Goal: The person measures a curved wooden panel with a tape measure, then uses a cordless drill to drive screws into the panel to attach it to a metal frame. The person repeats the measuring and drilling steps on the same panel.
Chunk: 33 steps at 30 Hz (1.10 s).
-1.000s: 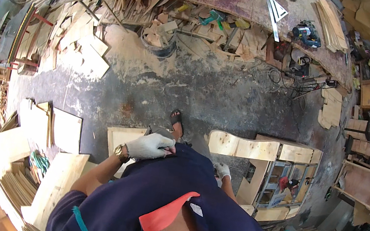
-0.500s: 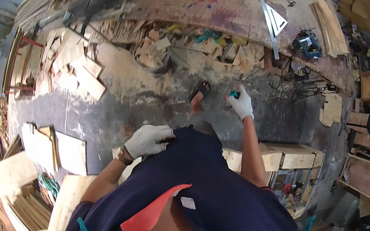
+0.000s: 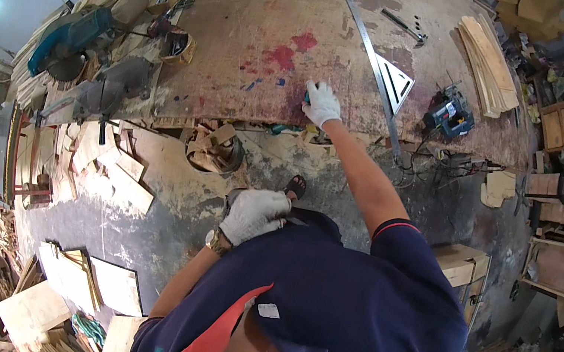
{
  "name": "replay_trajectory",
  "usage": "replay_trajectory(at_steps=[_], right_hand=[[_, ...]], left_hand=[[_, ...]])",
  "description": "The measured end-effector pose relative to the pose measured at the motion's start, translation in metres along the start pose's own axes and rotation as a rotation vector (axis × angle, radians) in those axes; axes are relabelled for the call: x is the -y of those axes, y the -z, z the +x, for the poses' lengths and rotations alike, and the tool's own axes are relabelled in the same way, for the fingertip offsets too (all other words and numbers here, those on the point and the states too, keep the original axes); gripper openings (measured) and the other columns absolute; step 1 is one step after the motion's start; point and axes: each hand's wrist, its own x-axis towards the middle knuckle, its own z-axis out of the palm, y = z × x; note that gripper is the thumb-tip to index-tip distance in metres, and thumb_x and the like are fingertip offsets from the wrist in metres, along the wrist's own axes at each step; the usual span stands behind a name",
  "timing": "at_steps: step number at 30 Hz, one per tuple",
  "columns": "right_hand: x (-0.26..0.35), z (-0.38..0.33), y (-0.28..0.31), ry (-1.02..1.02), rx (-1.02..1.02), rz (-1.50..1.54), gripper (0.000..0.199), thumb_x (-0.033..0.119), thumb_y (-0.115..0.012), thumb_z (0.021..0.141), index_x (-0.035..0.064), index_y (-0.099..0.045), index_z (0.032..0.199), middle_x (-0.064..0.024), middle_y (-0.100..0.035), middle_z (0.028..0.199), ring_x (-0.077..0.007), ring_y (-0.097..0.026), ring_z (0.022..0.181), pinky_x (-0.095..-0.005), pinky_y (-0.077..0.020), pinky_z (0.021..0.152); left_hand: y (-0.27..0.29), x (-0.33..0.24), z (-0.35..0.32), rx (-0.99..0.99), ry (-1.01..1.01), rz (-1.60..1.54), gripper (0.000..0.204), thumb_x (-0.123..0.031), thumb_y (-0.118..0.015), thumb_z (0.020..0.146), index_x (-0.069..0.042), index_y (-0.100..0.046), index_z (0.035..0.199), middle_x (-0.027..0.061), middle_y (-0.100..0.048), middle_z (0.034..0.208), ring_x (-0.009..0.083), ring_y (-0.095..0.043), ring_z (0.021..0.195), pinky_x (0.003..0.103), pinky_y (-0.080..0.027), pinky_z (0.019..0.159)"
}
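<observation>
My right hand (image 3: 322, 105), in a white work glove, is over the near edge of the worn wooden worktable (image 3: 224, 75). Its fingers are closed around a small teal object (image 3: 306, 97), mostly covered by the glove, so its kind does not show. My left hand (image 3: 254, 216), gloved too, rests against the front of my dark clothing at the waist, its fingers stretched forward and nothing visible in them. To the right of my right hand lie a long metal ruler (image 3: 360, 24) and a white triangular square (image 3: 394, 86).
A jigsaw (image 3: 450, 114), a hammer (image 3: 403, 26) and a stack of wooden strips (image 3: 487, 67) lie on the table's right side. At the left stands a teal circular saw (image 3: 72, 41). A tub of offcuts (image 3: 215, 148) and loose boards (image 3: 107, 160) are on the floor.
I have moved closer to the worktable. My right hand, with the small teal object in it, has gone from above the floor to the tabletop. My left hand stays at my waist.
</observation>
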Motion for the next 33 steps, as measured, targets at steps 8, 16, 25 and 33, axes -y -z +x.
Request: replay_trajectory(at_steps=[8, 16, 25, 33], right_hand=[[-0.066, -0.021, -0.031, -0.115, -0.500, 0.044, 0.067, 0.040, -0.070, 0.081, 0.0086, -0.051, 0.137, -0.0240, -0.056, 0.129, -0.0411, -0.055, 0.117, -0.0524, -0.0446, 0.099], [-0.173, -0.103, 0.012, -0.941, -0.027, -0.110, 0.061, 0.051, -0.069, 0.085, 0.0076, -0.054, 0.125, -0.0189, -0.064, 0.123, -0.0371, -0.061, 0.115, -0.0503, -0.0465, 0.096], [-0.009, -0.104, -0.010, -0.520, -0.181, 0.742, 0.042, 0.039, -0.070, 0.079, 0.0012, -0.069, 0.098, -0.0204, -0.071, 0.088, -0.0358, -0.068, 0.080, -0.0443, -0.0515, 0.073], [0.151, -0.204, 0.071, -0.584, -0.254, 1.088, 0.028, 0.027, -0.071, 0.089, 0.0002, -0.069, 0.096, -0.0116, -0.065, 0.072, -0.0206, -0.061, 0.062, -0.0387, -0.0471, 0.059]], left_hand=[[0.036, 0.056, 0.046, 0.170, 0.215, -0.397, 0.016, -0.013, -0.075, 0.084, -0.002, -0.072, 0.095, 0.0087, -0.065, 0.084, 0.0194, -0.065, 0.079, 0.033, -0.049, 0.070], [0.099, 0.161, 0.071, -0.118, 0.438, -0.488, 0.019, -0.013, -0.068, 0.095, 0.004, -0.070, 0.103, 0.0041, -0.067, 0.090, 0.0121, -0.061, 0.078, 0.026, -0.048, 0.069], [0.105, 0.244, 0.205, 0.123, 0.336, -0.752, 0.045, -0.035, -0.053, 0.104, -0.002, -0.056, 0.134, 0.0115, -0.064, 0.118, 0.0215, -0.059, 0.107, 0.035, -0.049, 0.087], [0.061, 0.220, 0.334, 0.138, 0.616, -1.337, 0.048, -0.049, -0.046, 0.102, -0.009, -0.058, 0.125, 0.0113, -0.060, 0.110, 0.0271, -0.058, 0.096, 0.042, -0.050, 0.086]])
